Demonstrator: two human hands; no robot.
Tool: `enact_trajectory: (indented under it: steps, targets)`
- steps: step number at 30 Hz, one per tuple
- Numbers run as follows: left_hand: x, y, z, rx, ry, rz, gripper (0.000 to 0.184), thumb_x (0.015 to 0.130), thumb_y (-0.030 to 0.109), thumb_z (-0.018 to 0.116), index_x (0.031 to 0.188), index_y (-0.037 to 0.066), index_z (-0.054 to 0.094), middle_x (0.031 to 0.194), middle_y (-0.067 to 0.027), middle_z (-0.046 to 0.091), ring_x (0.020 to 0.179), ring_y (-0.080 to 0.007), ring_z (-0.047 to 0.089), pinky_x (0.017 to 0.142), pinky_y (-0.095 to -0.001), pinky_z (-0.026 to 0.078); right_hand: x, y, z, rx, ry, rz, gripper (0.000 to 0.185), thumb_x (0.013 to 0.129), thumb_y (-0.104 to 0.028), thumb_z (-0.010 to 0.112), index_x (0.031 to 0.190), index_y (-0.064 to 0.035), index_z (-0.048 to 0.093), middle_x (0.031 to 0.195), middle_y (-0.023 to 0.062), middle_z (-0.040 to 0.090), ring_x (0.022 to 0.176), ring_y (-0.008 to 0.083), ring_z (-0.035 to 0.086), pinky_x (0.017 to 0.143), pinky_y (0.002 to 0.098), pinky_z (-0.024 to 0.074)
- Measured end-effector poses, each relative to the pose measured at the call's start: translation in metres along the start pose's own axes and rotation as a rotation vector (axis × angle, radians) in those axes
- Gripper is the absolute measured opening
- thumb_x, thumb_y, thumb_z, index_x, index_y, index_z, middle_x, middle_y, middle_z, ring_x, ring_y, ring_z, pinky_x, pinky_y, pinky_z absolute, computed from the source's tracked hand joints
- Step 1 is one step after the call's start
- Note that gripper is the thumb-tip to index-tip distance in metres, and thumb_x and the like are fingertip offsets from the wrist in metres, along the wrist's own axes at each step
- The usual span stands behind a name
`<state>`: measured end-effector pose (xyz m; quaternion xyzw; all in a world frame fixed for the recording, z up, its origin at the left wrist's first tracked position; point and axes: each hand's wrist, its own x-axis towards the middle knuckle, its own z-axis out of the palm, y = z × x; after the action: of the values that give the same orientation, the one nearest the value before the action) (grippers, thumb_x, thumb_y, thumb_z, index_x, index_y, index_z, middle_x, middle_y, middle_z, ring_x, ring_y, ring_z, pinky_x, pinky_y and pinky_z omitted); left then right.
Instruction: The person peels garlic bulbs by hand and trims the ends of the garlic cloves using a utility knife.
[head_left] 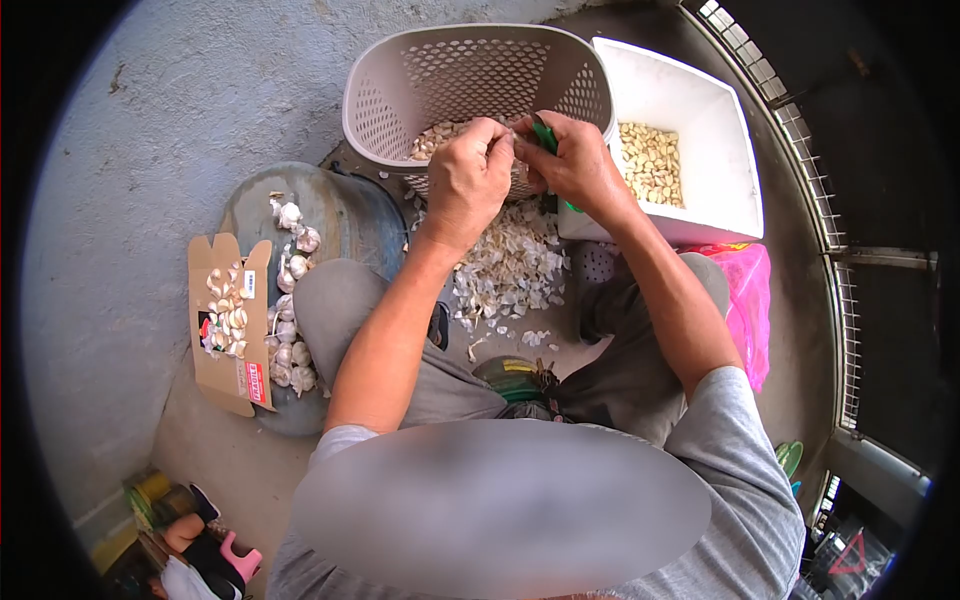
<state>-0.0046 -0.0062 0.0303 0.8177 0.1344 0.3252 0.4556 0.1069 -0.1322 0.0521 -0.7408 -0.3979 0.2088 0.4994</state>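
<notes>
Well, your basket (385, 112) is smooth grey-brown plastic, round-cornered and pierced like lattice; papery skins (510, 265) heap below its near edge, and the smooth white box (715, 150) by its right edge holds curved cloves (650, 165). Over the basket's near rim, your left hand (465, 185) pinches a pale bit (512, 138) between thumb and forefinger; your right hand (578, 165) closes round a green tool (545, 134), fingertips beside the bit, which looks small, whitish, mostly hidden.
</notes>
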Motion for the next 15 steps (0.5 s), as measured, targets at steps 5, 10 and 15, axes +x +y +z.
enact_trajectory:
  steps: [5,10,15]
  targets:
    - [0.000,0.002,-0.002,0.085,-0.014,0.020,0.009,0.095,0.009,0.063,0.090,0.001,0.064,0.074,-0.0191,0.069,0.069,-0.0388,0.070,0.062,-0.0476,0.053,-0.004,-0.005,0.000,-0.031,-0.007,-0.037,0.017,0.097,-0.013,0.070,0.101,0.0036,0.067,0.067,0.0087,0.062,0.061,0.0102,0.061,0.056,0.0316,0.0499]
    - [0.001,0.003,-0.004,0.078,-0.035,0.030,0.009,0.093,0.009,0.063,0.088,0.002,0.063,0.071,-0.0193,0.068,0.067,-0.0388,0.070,0.061,-0.0477,0.054,-0.001,-0.001,-0.004,0.005,-0.034,-0.035,0.018,0.096,-0.012,0.070,0.105,0.0037,0.068,0.068,0.0082,0.064,0.062,0.0099,0.061,0.055,0.0307,0.0495]
    - [0.001,-0.003,0.001,0.062,-0.003,0.031,0.009,0.094,0.007,0.062,0.090,-0.001,0.061,0.067,-0.0131,0.064,0.060,-0.0235,0.064,0.057,-0.0392,0.051,0.000,0.008,-0.006,0.161,-0.092,-0.012,0.023,0.096,-0.011,0.071,0.113,0.0047,0.068,0.073,0.0052,0.068,0.066,0.0095,0.064,0.054,0.0284,0.0522]
